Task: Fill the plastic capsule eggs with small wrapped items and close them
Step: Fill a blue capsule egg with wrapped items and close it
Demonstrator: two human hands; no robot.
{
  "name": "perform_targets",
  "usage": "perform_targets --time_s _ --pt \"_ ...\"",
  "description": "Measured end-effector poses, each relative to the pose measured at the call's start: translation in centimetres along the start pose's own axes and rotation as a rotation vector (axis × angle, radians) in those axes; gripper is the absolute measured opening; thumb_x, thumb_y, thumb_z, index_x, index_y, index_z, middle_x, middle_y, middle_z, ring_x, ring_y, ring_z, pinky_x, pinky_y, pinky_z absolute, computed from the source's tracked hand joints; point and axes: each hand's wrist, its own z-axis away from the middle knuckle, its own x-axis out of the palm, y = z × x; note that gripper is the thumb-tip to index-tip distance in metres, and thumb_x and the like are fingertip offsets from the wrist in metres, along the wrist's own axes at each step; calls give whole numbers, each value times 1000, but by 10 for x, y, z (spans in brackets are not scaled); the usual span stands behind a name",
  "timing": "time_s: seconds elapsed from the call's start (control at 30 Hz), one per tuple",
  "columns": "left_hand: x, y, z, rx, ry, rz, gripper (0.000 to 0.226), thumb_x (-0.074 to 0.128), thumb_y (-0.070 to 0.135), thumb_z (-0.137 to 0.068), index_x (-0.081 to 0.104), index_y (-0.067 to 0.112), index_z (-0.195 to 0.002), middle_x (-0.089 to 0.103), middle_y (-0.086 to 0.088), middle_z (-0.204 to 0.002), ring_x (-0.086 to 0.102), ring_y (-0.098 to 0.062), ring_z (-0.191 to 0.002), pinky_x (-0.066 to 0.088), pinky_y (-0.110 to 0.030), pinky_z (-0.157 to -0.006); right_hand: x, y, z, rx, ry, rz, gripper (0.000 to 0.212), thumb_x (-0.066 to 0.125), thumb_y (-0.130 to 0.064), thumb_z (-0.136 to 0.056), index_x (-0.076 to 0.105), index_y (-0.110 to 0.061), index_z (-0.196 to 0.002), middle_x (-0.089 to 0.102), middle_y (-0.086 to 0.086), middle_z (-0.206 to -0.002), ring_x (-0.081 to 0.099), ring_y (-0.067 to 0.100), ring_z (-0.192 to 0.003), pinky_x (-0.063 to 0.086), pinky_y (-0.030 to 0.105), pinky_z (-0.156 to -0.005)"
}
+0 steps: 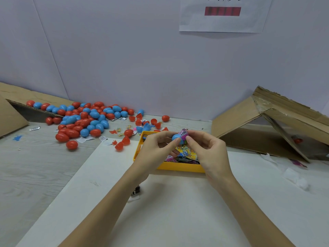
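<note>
While both hands met above the yellow tray (179, 166), the left hand (153, 150) held a blue egg half (176, 138) between its curled thumb and fingers, and the right hand (207, 148) pinched a pink wrapped packet (183, 133) against the half's open side. Packet sat partly in the half, its top sticking out; how deep it went, couldn't tell. Both sets of fingers were bent in tight, neither hand spread.

Tray sat on a white board (160, 211), full of more wrapped packets (187, 154) in yellow, blue and pink.

Big heap of closed red and blue eggs (85, 120) lay on the wood-look table (35, 166) to the back left, spilling from a flattened cardboard sheet (12, 111). Loose red halves (122, 143) lay between the heap and the tray, plus a few small bagged toys (119, 130) and white paper scraps (83, 139). One closed red egg (72, 144) sat apart at the front of the heap.

Right side: an opened cardboard box (267, 125) on its side. Paper sign (224, 13) with a red bar was stuck to the wall behind.
</note>
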Motion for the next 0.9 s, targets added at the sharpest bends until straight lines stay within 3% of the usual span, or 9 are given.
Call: perform_targets --time_s 0.27,0.37,0.53,0.73,0.9 --pt "-3 -2 0 60 -25 23 20 70 25 -94 70 30 -114 77 1 -92 76 -19 -80 62 -27 -73 0 -3 1 37 -44 31 18 73 -14 -94 77 -23 -109 79 -10 -100 74 6 -98 59 18 -78" --pt "-3 -2 0 68 -28 21 24 70 25 -95 70 28 -118 77 1 -94 76 -19 -81 61 -26 -73 -1 -3 1 52 -37 46 20 73 -16 -94 77 -20 -113 79 -8 -103 74 7 -100 60 23 -83" --pt "-2 -3 -1 41 -14 7 28 69 30 -95 70 21 -121 77 3 -90 75 -17 -78 61 -26 -72 1 -4 2 43 -3 7 18 73 -16 -94 77 -25 -109 79 -8 -103 74 7 -99 59 19 -77" --pt "-2 -3 0 66 -36 24 17 70 32 -94 70 35 -111 77 4 -86 74 -15 -75 58 -21 -69 2 -3 2 47 17 -27 17 72 -14 -94 77 -24 -107 79 -6 -102 74 8 -99 59 19 -77" --pt "-2 -4 0 62 -30 15 23 72 34 -92 71 32 -115 76 4 -88 74 -16 -76 59 -23 -70 3 -2 2 71 24 -62 16 72 -10 -94 77 -22 -104 80 -6 -99 75 10 -97 60 23 -82"
